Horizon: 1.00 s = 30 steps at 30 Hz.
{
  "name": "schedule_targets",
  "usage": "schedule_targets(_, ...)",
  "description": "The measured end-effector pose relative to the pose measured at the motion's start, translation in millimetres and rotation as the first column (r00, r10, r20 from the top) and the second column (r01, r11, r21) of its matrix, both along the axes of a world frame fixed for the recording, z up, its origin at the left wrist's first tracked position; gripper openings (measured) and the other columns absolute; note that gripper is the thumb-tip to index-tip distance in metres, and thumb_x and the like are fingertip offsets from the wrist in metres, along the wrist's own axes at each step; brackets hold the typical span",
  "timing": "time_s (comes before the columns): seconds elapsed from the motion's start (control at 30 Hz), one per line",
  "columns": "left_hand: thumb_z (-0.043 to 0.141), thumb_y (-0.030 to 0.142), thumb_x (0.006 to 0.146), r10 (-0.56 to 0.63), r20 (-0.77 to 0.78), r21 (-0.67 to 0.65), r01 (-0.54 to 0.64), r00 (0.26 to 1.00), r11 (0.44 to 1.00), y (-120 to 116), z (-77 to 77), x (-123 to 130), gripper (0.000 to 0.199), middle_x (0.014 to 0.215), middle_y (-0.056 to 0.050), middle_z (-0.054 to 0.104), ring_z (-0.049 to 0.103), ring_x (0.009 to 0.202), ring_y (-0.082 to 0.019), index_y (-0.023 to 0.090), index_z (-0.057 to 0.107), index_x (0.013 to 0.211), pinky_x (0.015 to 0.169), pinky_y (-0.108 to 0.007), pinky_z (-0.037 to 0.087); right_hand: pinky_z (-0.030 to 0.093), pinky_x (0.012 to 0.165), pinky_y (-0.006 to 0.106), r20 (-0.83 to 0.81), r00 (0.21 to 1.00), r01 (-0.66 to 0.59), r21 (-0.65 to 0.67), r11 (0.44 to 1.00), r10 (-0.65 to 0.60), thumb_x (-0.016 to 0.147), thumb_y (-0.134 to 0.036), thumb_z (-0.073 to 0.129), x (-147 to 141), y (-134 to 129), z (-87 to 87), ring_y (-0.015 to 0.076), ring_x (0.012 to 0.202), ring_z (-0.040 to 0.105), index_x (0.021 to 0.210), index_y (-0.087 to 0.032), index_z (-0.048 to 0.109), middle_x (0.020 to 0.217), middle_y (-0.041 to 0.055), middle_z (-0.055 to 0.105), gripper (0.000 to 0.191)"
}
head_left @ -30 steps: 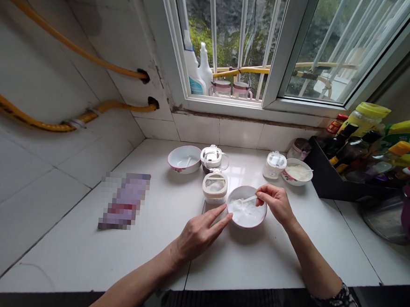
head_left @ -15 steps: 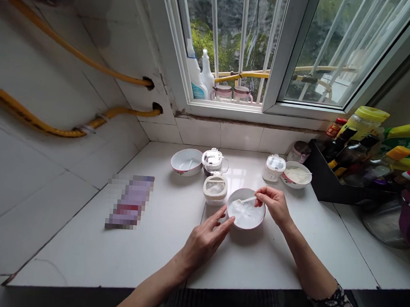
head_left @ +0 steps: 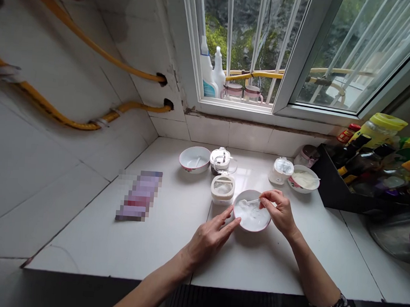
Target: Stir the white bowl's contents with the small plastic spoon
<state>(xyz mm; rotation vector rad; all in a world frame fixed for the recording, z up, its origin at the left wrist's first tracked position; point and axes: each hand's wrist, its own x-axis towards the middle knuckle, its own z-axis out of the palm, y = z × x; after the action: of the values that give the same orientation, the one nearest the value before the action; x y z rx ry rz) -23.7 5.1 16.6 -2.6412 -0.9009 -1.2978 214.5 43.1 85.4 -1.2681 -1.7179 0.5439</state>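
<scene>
A white bowl with a pink rim (head_left: pixel 251 225) holds white powder (head_left: pixel 253 215). At its left and front edge, my left hand (head_left: pixel 208 240) steadies it, fingers along the outside and thumb at the rim. My right hand (head_left: pixel 280 212) pinches the handle of a small white spoon (head_left: pixel 252 201) over the bowl; the spoon's head lies at the powder on the far left side. Just behind and left of the bowl stands a seasoning jar with a cream-rimmed lid (head_left: pixel 222 188). Another seasoning jar (head_left: pixel 220 159) is behind it, its clear lid raised.
At the back left is a bowl (head_left: pixel 194 164) with a spoon inside. A lidded jar (head_left: pixel 281 170) and a bowl of pale contents (head_left: pixel 303 184) stand back right, near a black box (head_left: pixel 332 193) of bottles. A blurred purple packet (head_left: pixel 139 196) lies left. The counter's front edge (head_left: pixel 112 276) runs below.
The view has shifted, moving everything on the counter slightly right in the picture. My right hand has moved the spoon a little within the bowl; my left hand stays at the rim.
</scene>
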Motion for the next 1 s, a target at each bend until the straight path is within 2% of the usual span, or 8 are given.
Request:
schedule_targets(0.07,0.050,0.005,0.096,0.000,0.003,0.001,0.000,1.000,1.000,-0.2,0.2,-0.2,0.044,0.142,-0.021,0.056,0.070,0.111,-0.025,0.019,0.054,0.138,0.082,-0.032,0.065,0.045,0.087,0.041,0.046,0.998,-0.035,0.042,0.999,0.033,0.087,-0.026,0.058,-0.2,-0.4,-0.4,0.0227,0.077,0.063,0.072,-0.024,0.065,0.059,0.0008,0.070,0.017)
schedule_targets(0.23,0.048,0.005,0.097,-0.006,0.003,-0.029,0.006,1.000,1.000,-0.8,0.6,-0.7,0.049,0.146,-0.018,0.052,0.067,0.117,-0.024,0.021,0.050,0.143,0.084,-0.031,0.064,0.042,0.093,0.043,0.128,0.987,-0.116,0.114,0.987,0.101,0.091,-0.023,0.055,-1.2,-1.6,0.9,0.0153,0.056,0.057,0.074,-0.023,0.063,0.061,-0.0030,0.068,0.018)
schedule_targets(0.33,0.049,0.005,0.096,-0.009,0.004,-0.038,0.009,1.000,0.999,-1.4,1.0,-0.6,0.049,0.146,-0.018,0.052,0.067,0.116,-0.024,0.021,0.051,0.143,0.085,-0.032,0.064,0.043,0.091,0.042,0.115,0.991,-0.087,0.097,0.991,0.075,0.090,-0.022,0.055,-2.7,-2.0,-0.1,0.0172,0.061,0.060,0.072,-0.023,0.063,0.060,-0.0024,0.068,0.020)
schedule_targets(0.53,0.047,0.005,0.098,-0.008,0.009,-0.039,0.009,1.000,0.999,-1.4,1.7,-0.7,0.047,0.143,-0.019,0.055,0.069,0.112,-0.023,0.020,0.051,0.141,0.085,-0.032,0.064,0.046,0.085,0.040,0.030,1.000,0.005,-0.018,1.000,-0.004,0.086,-0.024,0.058,-3.2,-0.9,-6.5,0.0242,0.082,0.063,0.069,-0.025,0.066,0.059,0.0008,0.070,0.018)
schedule_targets(0.67,0.047,0.004,0.097,-0.016,0.008,-0.027,0.016,1.000,0.999,-0.6,2.0,-1.1,0.047,0.142,-0.019,0.055,0.068,0.114,-0.024,0.019,0.051,0.142,0.085,-0.033,0.064,0.045,0.085,0.041,-0.047,0.995,0.080,-0.087,0.993,-0.084,0.084,-0.028,0.060,-0.6,0.3,-6.7,0.0244,0.078,0.064,0.070,-0.023,0.067,0.057,0.0010,0.070,0.016)
schedule_targets(0.87,0.047,0.004,0.097,-0.022,0.009,-0.031,0.022,1.000,0.999,-0.6,2.2,-1.4,0.046,0.145,-0.019,0.053,0.067,0.117,-0.024,0.018,0.053,0.140,0.085,-0.031,0.064,0.046,0.084,0.039,-0.031,0.999,0.018,-0.115,0.993,-0.021,0.083,-0.029,0.060,-5.3,-2.3,-5.3,0.0253,0.083,0.063,0.069,-0.024,0.067,0.058,0.0019,0.070,0.017)
schedule_targets(1.0,0.048,0.003,0.096,-0.013,0.007,-0.021,0.013,1.000,1.000,-0.4,0.6,-1.6,0.046,0.144,-0.019,0.054,0.068,0.116,-0.024,0.018,0.053,0.139,0.084,-0.032,0.065,0.046,0.081,0.038,-0.041,0.997,0.060,-0.095,0.994,-0.064,0.084,-0.029,0.060,-4.6,-3.5,-3.7,0.0243,0.080,0.062,0.069,-0.023,0.067,0.058,0.0018,0.070,0.017)
